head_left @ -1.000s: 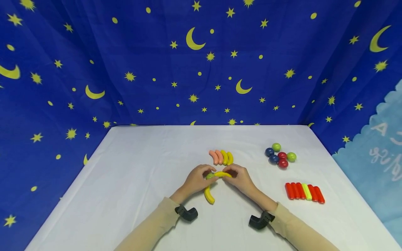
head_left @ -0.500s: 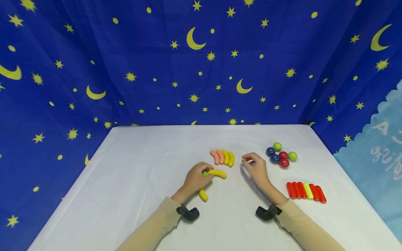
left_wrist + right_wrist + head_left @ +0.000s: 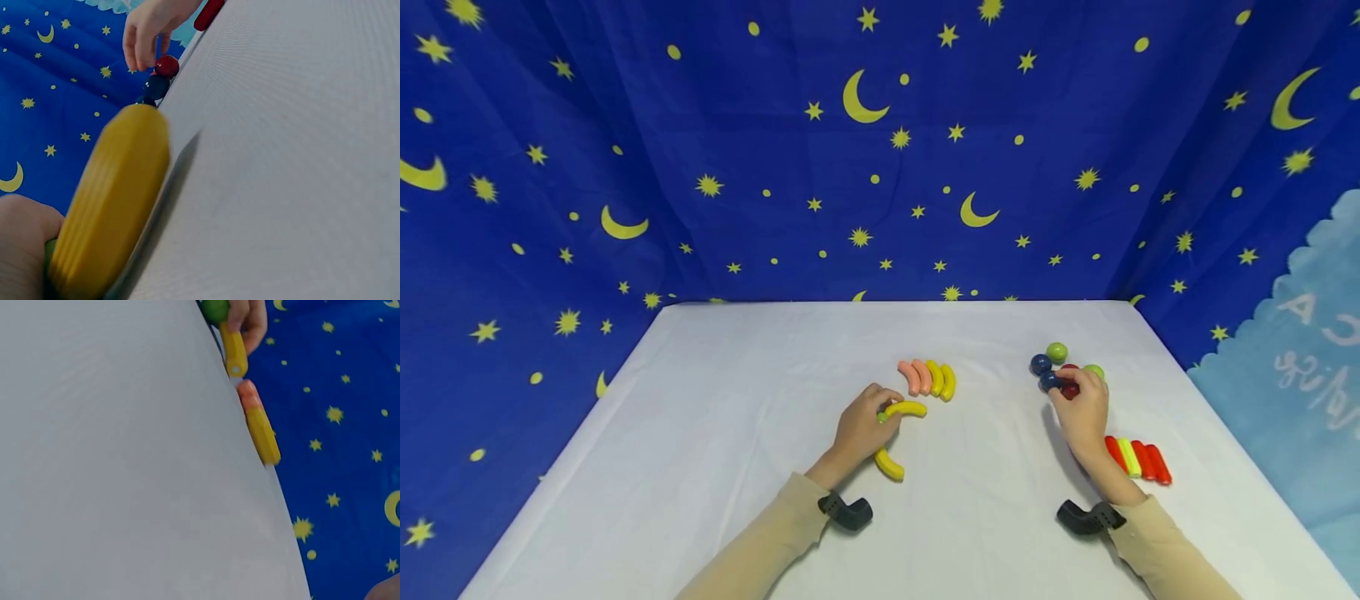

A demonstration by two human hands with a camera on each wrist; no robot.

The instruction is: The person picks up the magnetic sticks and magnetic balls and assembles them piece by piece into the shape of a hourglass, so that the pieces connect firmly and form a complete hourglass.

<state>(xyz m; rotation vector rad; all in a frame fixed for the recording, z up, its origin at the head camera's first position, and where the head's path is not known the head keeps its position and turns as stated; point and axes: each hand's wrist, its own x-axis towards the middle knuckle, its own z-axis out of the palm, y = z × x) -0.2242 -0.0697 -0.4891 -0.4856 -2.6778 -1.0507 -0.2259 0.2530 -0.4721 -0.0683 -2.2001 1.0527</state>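
Note:
My left hand (image 3: pixel 865 421) pinches a yellow curved rod (image 3: pixel 907 408) where it meets a green ball (image 3: pixel 882 418), mostly hidden by the fingers. From under that hand a second yellow curved rod (image 3: pixel 889 464) sticks out toward me. In the left wrist view the held yellow rod (image 3: pixel 115 200) looms large, slightly above the white cloth. At the right, my right hand (image 3: pixel 1084 412) reaches over a cluster of balls. Its fingertips are around a red ball (image 3: pixel 1070 391), beside a blue ball (image 3: pixel 1048 382); the fingers look loosely bent, and no firm grip shows.
Behind the left hand lie two pink curved rods (image 3: pixel 914 377) and two yellow curved rods (image 3: pixel 942 381) in a row. Red straight rods (image 3: pixel 1153 463) and a lime one (image 3: pixel 1129 457) lie partly behind the right wrist. A starry blue curtain (image 3: pixel 775 150) borders the white table (image 3: pixel 700 458).
The right hand has let go of the yellow curved rod and moved right to the balls. The left hand keeps its hold; the held rods have shifted slightly left.

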